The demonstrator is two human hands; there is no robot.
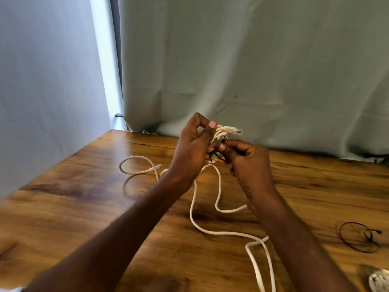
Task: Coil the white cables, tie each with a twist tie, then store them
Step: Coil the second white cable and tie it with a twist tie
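Note:
Above the wooden table (84, 207) my left hand (192, 148) grips a small bundle of coiled white cable (221, 132), whose clear plug (234, 130) pokes out to the right. My right hand (248, 163) pinches a dark twist tie (217, 156) right under the bundle. A loose white cable (194, 209) trails from my hands down over the table toward the front edge. Its other end loops at the left, ending in a plug (156, 166).
A dark thin wire loop (357, 237) lies at the table's right side. Another white cable bundle (380, 281) shows at the lower right corner. A pale curtain (252, 70) hangs behind the table's back edge.

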